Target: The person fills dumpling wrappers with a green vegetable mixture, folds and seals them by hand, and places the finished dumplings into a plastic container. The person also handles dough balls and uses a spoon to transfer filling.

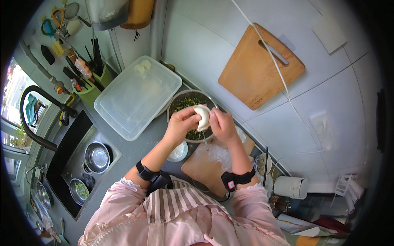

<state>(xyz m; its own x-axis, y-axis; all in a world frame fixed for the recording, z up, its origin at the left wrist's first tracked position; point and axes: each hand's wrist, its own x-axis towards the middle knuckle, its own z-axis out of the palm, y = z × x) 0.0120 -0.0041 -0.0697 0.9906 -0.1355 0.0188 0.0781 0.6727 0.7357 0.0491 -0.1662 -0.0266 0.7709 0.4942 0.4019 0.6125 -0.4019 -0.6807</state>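
A white half-moon dumpling (202,118) is held up between my two hands. My left hand (184,123) grips its left side with thumb and fingers. My right hand (222,124) pinches its right edge. Below them stands a steel bowl (168,114) of chopped green and yellow filling (188,101), partly hidden by my hands. A metal utensil handle (206,142) sticks out over the bowl's near rim. Closer to me lies a floured wooden board (203,167). A small bowl of white powder (179,152) sits left of the board.
A translucent lidded plastic box (138,95) stands left of the filling bowl. Further left, a sink (118,153) holds a steel pot (97,157) and a bowl with green scraps (79,191). Green knife holders (87,95) stand behind. A wooden cutting board (258,70) hangs on the tiled wall.
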